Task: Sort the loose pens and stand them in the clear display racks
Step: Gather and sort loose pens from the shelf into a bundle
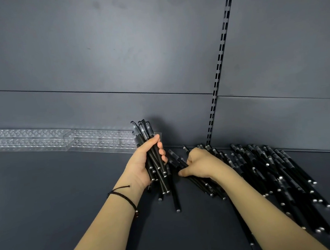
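Observation:
My left hand grips a bundle of several black pens, held nearly upright with their clear-grip ends up. My right hand lies just to the right, its fingers curled around a few black pens lying on the dark shelf. A big loose pile of black pens spreads over the shelf to the right of that hand. Two clear display racks with rows of holes stand along the back wall at the left, with no pens in the holes I can see.
The dark shelf board runs to a front edge at the bottom left. A slotted upright rail climbs the grey back panel above the pile. One single pen lies apart, below the left hand's bundle.

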The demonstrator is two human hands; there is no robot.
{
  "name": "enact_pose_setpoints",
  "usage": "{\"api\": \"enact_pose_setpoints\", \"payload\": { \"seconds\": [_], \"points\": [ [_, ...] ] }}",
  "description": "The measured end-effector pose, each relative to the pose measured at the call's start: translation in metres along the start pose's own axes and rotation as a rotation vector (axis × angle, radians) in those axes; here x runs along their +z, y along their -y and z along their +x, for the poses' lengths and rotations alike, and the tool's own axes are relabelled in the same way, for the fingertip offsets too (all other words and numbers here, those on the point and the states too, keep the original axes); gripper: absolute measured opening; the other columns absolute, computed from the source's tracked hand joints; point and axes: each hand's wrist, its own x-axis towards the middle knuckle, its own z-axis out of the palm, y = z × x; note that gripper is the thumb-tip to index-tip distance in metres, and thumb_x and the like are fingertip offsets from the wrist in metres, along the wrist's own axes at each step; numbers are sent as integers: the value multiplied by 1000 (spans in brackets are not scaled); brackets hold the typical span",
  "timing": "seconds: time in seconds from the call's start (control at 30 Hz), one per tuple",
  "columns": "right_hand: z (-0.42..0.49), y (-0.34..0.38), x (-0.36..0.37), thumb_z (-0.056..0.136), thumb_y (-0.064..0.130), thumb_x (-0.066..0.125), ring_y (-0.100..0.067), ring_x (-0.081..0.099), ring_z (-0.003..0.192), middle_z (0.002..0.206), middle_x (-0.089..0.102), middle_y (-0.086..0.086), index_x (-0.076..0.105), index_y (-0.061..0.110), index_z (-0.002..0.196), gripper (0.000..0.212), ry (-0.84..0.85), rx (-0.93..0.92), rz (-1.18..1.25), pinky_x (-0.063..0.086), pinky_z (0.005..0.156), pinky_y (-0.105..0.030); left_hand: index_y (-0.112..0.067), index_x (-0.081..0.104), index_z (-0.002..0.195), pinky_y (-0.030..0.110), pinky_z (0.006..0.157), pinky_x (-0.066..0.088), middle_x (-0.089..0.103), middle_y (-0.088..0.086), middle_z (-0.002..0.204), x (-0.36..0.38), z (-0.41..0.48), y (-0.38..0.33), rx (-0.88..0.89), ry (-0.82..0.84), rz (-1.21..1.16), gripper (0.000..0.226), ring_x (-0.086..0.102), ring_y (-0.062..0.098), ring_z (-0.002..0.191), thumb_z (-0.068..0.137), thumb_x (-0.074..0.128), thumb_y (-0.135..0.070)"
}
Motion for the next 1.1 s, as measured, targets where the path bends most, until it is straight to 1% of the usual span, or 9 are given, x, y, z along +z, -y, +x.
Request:
{"api": "enact_pose_setpoints", "payload": {
  "seconds": [0.1,0.2,0.3,0.4,0.57,0.7,0.8,0.9,1.1],
  "points": [
    [0,-12,-1,84,31,73,-10,33,44,52,34,4,37,18,56,47,-31,-24,238,26,44,-23,-14,61,76,19,45,47,59,-3,67,-1,0,0,-15,4,53,13,56,8,53,87,65,-19],
    [-2,-21,-7,88,31,70,-10,42,44,54,52,1,59,13,74,25,-15,-38,596,29,40,-20,-9,65,75,21,47,52,67,2,75,1,0,2,-64,-27,74,13,66,13,63,86,67,-16],
    [-6,-22,-17,91,24,66,-9,48,44,57,62,1,65,6,88,18,0,-116,929,32,37,-19,-4,72,69,30,63,61,73,15,95,5,0,7,-135,-16,89,21,73,24,81,87,64,-11],
    [-13,-18,-24,91,20,64,-12,54,47,65,67,-7,64,1,94,20,26,-179,1075,36,39,-19,-4,70,85,35,78,61,70,23,111,9,-3,11,-204,98,194,13,72,31,95,86,61,-14],
    [-23,-12,-27,93,23,63,-8,53,48,60,62,-4,68,6,86,19,-1,-231,893,36,42,-18,-1,76,99,36,95,53,70,20,112,10,-9,11,-247,220,409,30,70,26,98,89,59,-24],
    [-27,-6,-28,92,32,64,-2,58,63,67,63,5,68,19,79,19,-104,-239,735,46,58,-17,2,75,100,32,78,60,72,18,108,13,-11,13,-216,204,410,29,73,23,92,82,65,-19],
    [-32,-3,-28,93,30,63,-2,57,54,54,59,9,64,17,73,23,-69,-297,740,43,52,-6,1,73,98,28,68,59,74,13,94,14,-14,14,-191,205,449,27,73,19,79,79,67,-18],
    [-34,-2,-28,92,36,63,-3,60,57,58,63,3,64,18,75,25,-53,-310,710,41,51,-4,-4,75,88,29,64,57,71,9,87,13,-12,16,-190,241,424,15,68,17,73,81,74,-17],
    [-29,-3,-27,91,49,57,3,46,50,70,51,5,57,18,83,32,-174,-286,617,39,52,-17,-6,66,91,25,57,52,59,6,69,9,-8,20,-169,292,444,17,58,16,61,75,72,-8]
  ]
}}
